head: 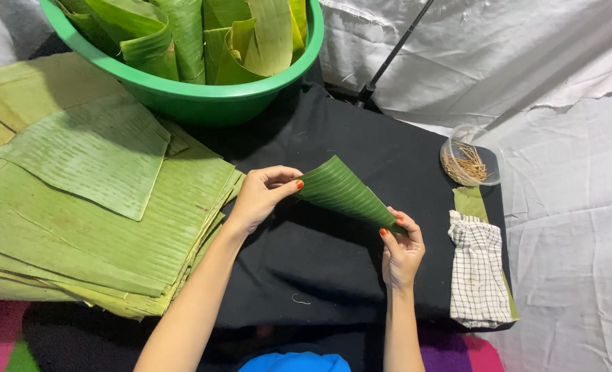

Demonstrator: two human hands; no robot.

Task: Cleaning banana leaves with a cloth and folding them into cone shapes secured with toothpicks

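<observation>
A green banana leaf piece rolled into a cone (pixel 342 192) hangs above the black cloth (pixel 320 269). My left hand (pixel 261 196) pinches its wide upper edge. My right hand (pixel 402 251) grips the narrow lower tip. Both hands have red-painted nails. The cone slants from upper left down to lower right.
A thick stack of flat banana leaf sheets (pixel 92 200) lies at the left. A green basin (pixel 203 96) of rolled leaf cones stands at the back. A clear bowl of thin sticks (pixel 468 162), a checked cloth (pixel 478 269) and a black pole (pixel 395 52) are at the right.
</observation>
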